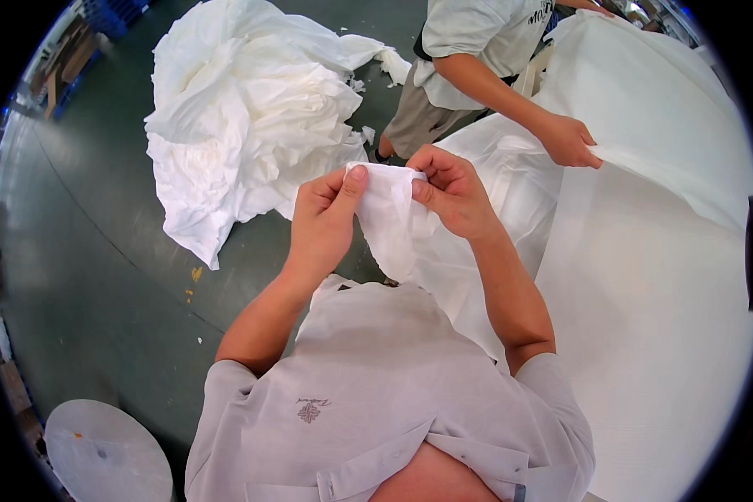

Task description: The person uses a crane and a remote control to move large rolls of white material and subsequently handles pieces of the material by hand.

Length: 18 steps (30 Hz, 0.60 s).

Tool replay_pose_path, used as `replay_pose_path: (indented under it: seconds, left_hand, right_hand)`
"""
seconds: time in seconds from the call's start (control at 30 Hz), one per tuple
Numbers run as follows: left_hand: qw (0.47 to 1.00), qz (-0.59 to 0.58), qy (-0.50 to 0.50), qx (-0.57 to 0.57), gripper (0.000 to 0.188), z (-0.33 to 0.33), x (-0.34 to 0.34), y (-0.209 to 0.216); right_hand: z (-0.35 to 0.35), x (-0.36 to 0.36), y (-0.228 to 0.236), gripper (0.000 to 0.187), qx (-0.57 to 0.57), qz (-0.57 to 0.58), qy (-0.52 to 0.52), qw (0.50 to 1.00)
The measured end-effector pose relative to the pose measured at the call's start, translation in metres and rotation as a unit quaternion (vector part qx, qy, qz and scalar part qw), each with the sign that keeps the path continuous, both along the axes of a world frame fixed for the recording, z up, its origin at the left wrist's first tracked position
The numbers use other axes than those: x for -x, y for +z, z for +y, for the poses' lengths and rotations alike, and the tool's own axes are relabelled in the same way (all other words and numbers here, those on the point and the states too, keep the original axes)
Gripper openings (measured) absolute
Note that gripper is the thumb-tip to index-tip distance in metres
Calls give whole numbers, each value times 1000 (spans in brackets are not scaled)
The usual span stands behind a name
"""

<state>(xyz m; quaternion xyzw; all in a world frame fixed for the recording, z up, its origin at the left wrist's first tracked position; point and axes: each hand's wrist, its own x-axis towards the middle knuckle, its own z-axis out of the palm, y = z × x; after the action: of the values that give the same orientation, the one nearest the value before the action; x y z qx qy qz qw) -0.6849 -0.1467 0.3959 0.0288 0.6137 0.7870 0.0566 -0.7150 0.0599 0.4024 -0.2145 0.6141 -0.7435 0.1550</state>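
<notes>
Held up in front of my chest is the edge of a thin white sheet (391, 213), stretched between both hands. My left hand (326, 213) pinches its left corner with the thumb on top. At the other end, my right hand (456, 192) grips the same edge between thumb and curled fingers. Below my hands the sheet hangs down, and a crumpled stretch of it (510, 176) seems to run right toward the broad white surface. Whether it is one piece with the material there I cannot tell.
A large heap of crumpled white sheeting (251, 117) lies on the dark green floor (100, 251). Right of me spreads a wide white sheet surface (644, 335). A co-worker's hand (567, 140) holds up a sheet edge there. A round pale roll end (105, 452) stands at lower left.
</notes>
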Motion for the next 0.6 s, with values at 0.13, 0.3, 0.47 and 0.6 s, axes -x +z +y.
replay_pose_path:
  seconds: [0.13, 0.3, 0.47, 0.6]
  left_hand:
    - [990, -69, -39, -119, 41, -1, 1, 3]
    - [963, -145, -68, -216, 41, -1, 1, 6]
    - [960, -137, -78, -233, 41, -1, 0, -5]
    - [960, -114, -74, -246, 31, 3, -5, -15]
  right_hand:
    - [-2, 1, -5, 9, -4, 8, -11, 1000]
    - [-19, -6, -6, 21, 7, 46, -105, 993]
    - [-28, -7, -20, 11, -45, 142, -160, 976]
    - [-35, -13, -24, 2, -108, 227, -218, 943]
